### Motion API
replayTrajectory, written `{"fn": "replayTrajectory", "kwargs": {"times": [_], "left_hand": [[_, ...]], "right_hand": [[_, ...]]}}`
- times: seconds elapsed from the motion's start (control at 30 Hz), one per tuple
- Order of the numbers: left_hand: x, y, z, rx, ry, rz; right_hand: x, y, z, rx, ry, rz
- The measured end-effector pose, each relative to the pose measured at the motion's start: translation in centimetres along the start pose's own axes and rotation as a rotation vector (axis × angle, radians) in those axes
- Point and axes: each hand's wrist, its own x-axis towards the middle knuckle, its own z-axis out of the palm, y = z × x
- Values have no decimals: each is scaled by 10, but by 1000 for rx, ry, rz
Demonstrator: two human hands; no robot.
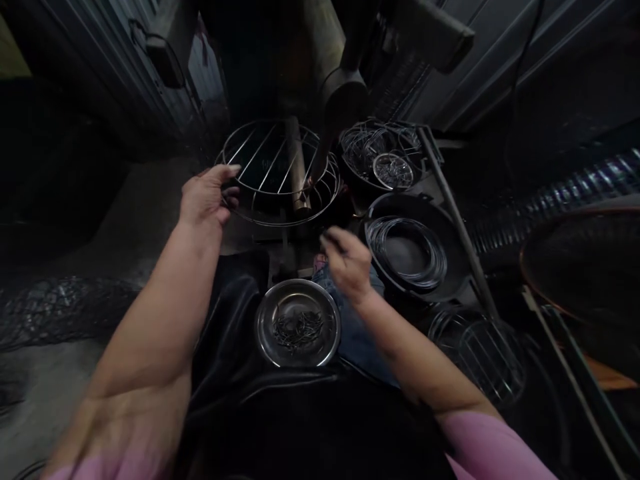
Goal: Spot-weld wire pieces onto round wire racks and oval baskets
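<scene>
- Your left hand (pixel 207 193) grips the rack (pixel 273 167) by its left rim, at the machine (pixel 345 93).
- Your right hand (pixel 349 260) is curled closed, contents unclear, near the gap between rack and bowl (pixel 266 327).
- The pan (pixel 457 257) edges its right.

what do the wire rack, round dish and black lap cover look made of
Wire rack: bare metal, probably steel, slightly shiny; its thin rods catch the light.
Round dish: smooth, polished metal, perhaps stainless steel, judging by its bright rim.
Black lap cover: glossy, perhaps leather or vinyl, I can't tell which; its folds shine.
</scene>
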Motion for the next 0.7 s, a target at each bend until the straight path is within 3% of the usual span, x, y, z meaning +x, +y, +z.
{"fn": "replayTrajectory", "kwargs": {"times": [0.13, 0.2, 0.3, 0.4, 0.7], "left_hand": [[-31, 3, -17, 17, 16, 11], [-36, 4, -19, 12, 16, 25], [-35, 5, -17, 12, 12, 31], [-32, 6, -16, 6, 27, 33], [-25, 9, -22, -73, 58, 2]], "right_hand": [[-55, -11, 21, -268, -805, 5], [-75, -16, 34, -477, -1033, -23], [-92, -21, 49, -591, -1144, -70], [-97, -23, 52, -585, -1174, -78], [-68, -34, 21, -600, -1230, -23]]}}
